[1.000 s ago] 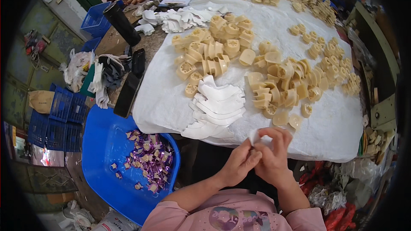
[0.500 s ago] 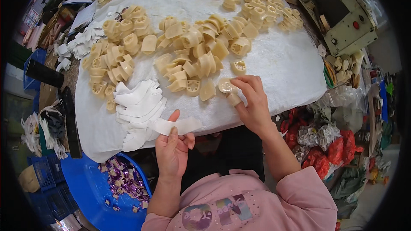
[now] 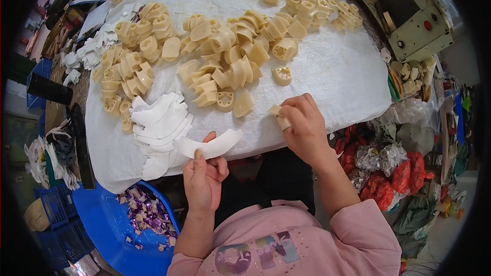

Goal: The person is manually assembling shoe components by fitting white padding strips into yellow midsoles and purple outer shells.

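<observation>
My left hand [image 3: 205, 169], low at the table's front edge, pinches a curved white strip [image 3: 217, 144] between thumb and fingers. The strip bows upward, its right end free. Just left of it lies a fanned stack of similar white strips [image 3: 156, 122]. My right hand [image 3: 305, 128] is closed, fingers bent, around a small beige moulded piece [image 3: 276, 109], mostly hidden by the fingers. Beyond it sits a single beige moulded block [image 3: 282, 75] with a hollowed face, resembling a shoe heel. A large heap of such blocks [image 3: 240, 51] spreads behind both hands.
A white sheet [image 3: 337, 87] covers the table. More beige blocks [image 3: 307, 7] stand at the far right. A blue tub [image 3: 102, 225] with purple scraps is below left. A machine with a red button [image 3: 419, 33] stands right, above red bags [image 3: 378, 189].
My right hand has closed further and drawn slightly nearer; the round shiny face of its beige piece has turned out of sight. My left hand has tilted the white strip so it curves upward.
</observation>
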`<state>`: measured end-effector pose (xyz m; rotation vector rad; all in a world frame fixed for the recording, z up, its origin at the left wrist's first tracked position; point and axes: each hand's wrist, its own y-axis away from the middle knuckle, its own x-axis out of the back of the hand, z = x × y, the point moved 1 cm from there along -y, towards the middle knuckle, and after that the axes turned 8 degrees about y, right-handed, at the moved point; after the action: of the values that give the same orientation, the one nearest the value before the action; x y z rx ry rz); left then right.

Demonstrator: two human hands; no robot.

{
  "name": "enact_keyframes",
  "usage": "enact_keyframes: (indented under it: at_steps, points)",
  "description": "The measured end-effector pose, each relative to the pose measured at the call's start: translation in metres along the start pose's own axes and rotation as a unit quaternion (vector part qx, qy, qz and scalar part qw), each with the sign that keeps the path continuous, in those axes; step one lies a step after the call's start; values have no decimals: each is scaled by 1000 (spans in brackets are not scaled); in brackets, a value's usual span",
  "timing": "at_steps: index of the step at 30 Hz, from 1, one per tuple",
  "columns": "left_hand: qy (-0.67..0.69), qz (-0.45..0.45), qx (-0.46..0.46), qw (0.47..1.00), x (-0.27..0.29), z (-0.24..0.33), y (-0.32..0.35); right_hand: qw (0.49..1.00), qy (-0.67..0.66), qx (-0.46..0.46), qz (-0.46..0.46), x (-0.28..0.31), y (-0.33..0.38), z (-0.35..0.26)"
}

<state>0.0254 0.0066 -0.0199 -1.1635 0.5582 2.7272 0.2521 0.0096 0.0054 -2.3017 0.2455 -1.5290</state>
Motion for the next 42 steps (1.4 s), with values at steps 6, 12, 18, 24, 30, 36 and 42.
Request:
enact_keyframes:
  at_steps: [6, 12, 18, 24, 30, 36, 42]
  points:
    - [-9, -16, -26, 1000, -10, 2, 2, 997, -7, -24, 66, -21, -2, 0]
    - [32, -27, -28, 999, -6, 8, 3, 966, -245, -43, 67, -11, 15, -12]
    - [-2, -29, -59, 998, -11, 5, 12, 916, -375, 101, 102, -17, 4, -70]
    - [-1, -61, -40, 997, -22, 16, 21, 907, -346, 164, 177, -39, 4, -78]
    - [-7, -77, -40, 996, -23, 15, 23, 901, -354, 164, 188, -39, 2, -80]
    - [-41, -76, -49, 995, -24, 13, 26, 912, -332, 166, 174, -37, 2, -75]
    - [-99, -54, -83, 990, -21, 11, 27, 953, -195, 173, 156, -35, 0, -75]
